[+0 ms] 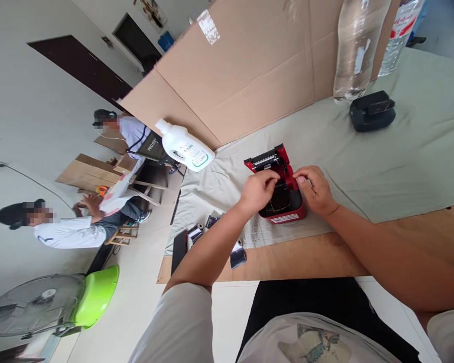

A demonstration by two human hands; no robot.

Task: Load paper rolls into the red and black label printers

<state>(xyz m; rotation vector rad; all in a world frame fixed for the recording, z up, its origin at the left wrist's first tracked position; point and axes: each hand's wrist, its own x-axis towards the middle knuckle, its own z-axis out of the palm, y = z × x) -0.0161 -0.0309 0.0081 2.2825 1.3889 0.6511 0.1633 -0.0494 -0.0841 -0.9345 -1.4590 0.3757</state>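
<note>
A small red and black portable printer (286, 218) rests on the cloth in front of me, its red lid (265, 158) raised and tilted back. A pale label is on its near side, and the inside is dark. My left hand (260, 190) is over the printer's left side, fingers curled together at the opening; whatever they pinch is hidden. On the opposite side, my right hand (315, 189) has its thumb and forefinger close together at the right edge by the lid's hinge. I cannot make out what is between them.
Small rolls (237, 254) and a dark box (179, 251) lie left, near my forearm. A white jug (186, 147) stands by the cardboard panel (249, 65). Water bottles (357, 50) and a black device (372, 112) are at back right. Two people sit beyond the table's left edge.
</note>
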